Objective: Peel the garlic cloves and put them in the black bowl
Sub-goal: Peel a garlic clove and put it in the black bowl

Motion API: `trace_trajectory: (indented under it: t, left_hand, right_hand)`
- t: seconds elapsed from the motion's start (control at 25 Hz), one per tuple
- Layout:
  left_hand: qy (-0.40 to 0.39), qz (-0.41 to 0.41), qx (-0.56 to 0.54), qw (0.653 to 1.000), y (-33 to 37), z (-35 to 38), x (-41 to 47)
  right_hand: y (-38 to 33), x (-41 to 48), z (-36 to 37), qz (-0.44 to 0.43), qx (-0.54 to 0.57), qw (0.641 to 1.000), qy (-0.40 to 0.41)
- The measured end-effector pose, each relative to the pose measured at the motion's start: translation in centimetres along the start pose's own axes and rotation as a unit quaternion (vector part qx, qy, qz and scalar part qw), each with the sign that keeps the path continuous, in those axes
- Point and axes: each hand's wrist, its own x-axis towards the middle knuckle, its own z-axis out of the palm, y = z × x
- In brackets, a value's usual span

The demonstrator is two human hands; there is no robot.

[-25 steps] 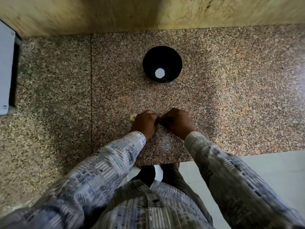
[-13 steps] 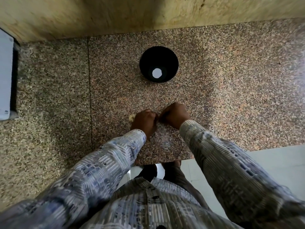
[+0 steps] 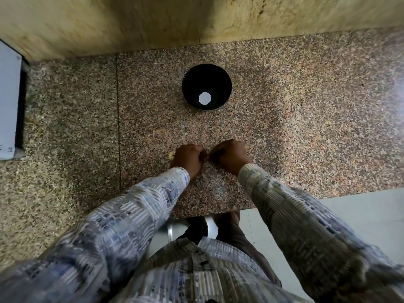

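Hands: I'm curling my left hand (image 3: 189, 159) against my right hand (image 3: 230, 155); can't tell what they're pinching.
Garlic (image 3: 172, 154): peeking out at my left hand's outer side.

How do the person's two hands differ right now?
The left hand has a pale bit, likely garlic, showing at its outer edge; the right hand shows none. The right hand sits slightly nearer the black bowl than the left hand. Both are knuckles-up with fingers curled, meeting over the granite counter; whatever is between them is hidden.
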Motion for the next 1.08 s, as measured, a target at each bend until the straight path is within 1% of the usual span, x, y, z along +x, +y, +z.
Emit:
trace_trajectory:
  t: [0.08,0.12,0.16,0.24,0.28,0.32,0.36,0.4,0.44,0.48,0.52,0.56,0.6,0.64,0.68,0.72,0.76,0.8,0.84,0.88,0.92,0.96,1.0,1.04,1.08]
  left_hand:
    - [0.009,-0.023,-0.072,0.997,0.0,0.0,-0.3]
    - [0.017,-0.048,-0.124,0.991,0.0,0.1,-0.5]
    - [0.021,-0.084,-0.182,0.979,0.2,0.1,-0.8]
    - [0.019,-0.142,-0.291,0.946,0.6,-0.1,-1.5]
    - [0.019,-0.161,-0.331,0.93,0.7,-0.2,-1.8]
    - [0.019,-0.177,-0.364,0.914,0.9,-0.4,-2.1]
    - [0.017,-0.198,-0.4,0.895,1.1,-0.6,-2.4]
    - [0.01,-0.225,-0.45,0.864,1.3,-0.8,-2.7]
    - [-0.004,-0.261,-0.516,0.816,1.5,-1.1,-3.0]
    - [-0.029,-0.303,-0.586,0.751,1.7,-1.5,-3.1]
    - [-0.062,-0.346,-0.645,0.679,1.7,-1.8,-3.2]
    - [-0.089,-0.38,-0.687,0.613,1.7,-1.9,-3.2]
    - [-0.101,-0.397,-0.713,0.57,1.7,-2.0,-3.2]
    - [-0.095,-0.402,-0.717,0.561,1.7,-1.7,-3.2]
    - [-0.072,-0.389,-0.694,0.601,1.8,-1.4,-3.2]
    - [-0.033,-0.354,-0.635,0.686,2.0,-1.2,-3.4]
    - [0.018,-0.29,-0.533,0.795,1.9,-0.9,-3.5]
    - [0.069,-0.189,-0.399,0.894,1.6,-0.8,-3.7]
    - [0.106,-0.056,-0.281,0.952,1.2,-1.0,-3.8]
    - [0.128,0.089,-0.186,0.97,0.8,-1.3,-3.6]
    - [0.141,0.209,-0.109,0.962,0.3,-1.5,-3.3]
    - [0.138,0.262,-0.067,0.953,0.0,-1.6,-3.2]
    - [0.13,0.236,-0.067,0.961,0.2,-1.6,-3.2]
    - [0.111,0.121,-0.14,0.976,0.6,-1.3,-3.0]
    - [0.077,-0.06,-0.286,0.953,1.5,-1.3,-2.9]
  right_hand:
    - [0.7,-0.6,0.2,0.0,0.086,0.996,0.023]
    - [0.9,-0.9,0.5,0.008,0.156,0.987,0.031]
    - [0.9,-1.3,0.9,0.024,0.241,0.97,0.03]
    - [0.8,-2.0,1.7,0.067,0.401,0.913,0.001]
    - [0.9,-2.2,2.0,0.078,0.444,0.892,-0.015]
    - [1.1,-2.5,2.2,0.078,0.454,0.887,-0.026]
    - [1.2,-2.7,2.4,0.06,0.433,0.899,-0.026]
    - [1.4,-3.0,2.6,0.023,0.378,0.925,-0.009]
    - [1.5,-3.3,2.6,-0.035,0.301,0.953,0.026]
    - [1.6,-3.5,2.6,-0.11,0.21,0.969,0.074]
    - [1.6,-3.7,2.5,-0.192,0.126,0.966,0.117]
    - [1.6,-3.8,2.3,-0.26,0.065,0.953,0.14]
    - [1.6,-3.9,2.3,-0.302,0.026,0.941,0.149]
    - [1.5,-4.0,2.5,-0.306,0.017,0.939,0.154]
    - [1.3,-4.1,2.9,-0.263,0.053,0.951,0.155]
    - [0.8,-4.2,3.3,-0.165,0.159,0.964,0.135]
    - [0.1,-4.3,3.3,-0.033,0.326,0.941,0.08]
    - [-0.7,-4.5,3.2,0.097,0.495,0.864,-0.006]
    - [-0.8,-4.5,3.0,0.19,0.596,0.778,-0.068]
    - [-0.4,-4.2,2.8,0.237,0.641,0.724,-0.098]
    - [-0.2,-4.0,2.8,0.258,0.649,0.708,-0.107]
    - [-0.1,-4.0,3.0,0.241,0.636,0.727,-0.097]
    - [0.0,-4.2,3.4,0.196,0.597,0.776,-0.054]
    - [0.2,-4.7,3.7,0.121,0.506,0.854,0.016]
    - [0.6,-4.9,4.0,0.041,0.378,0.921,0.089]
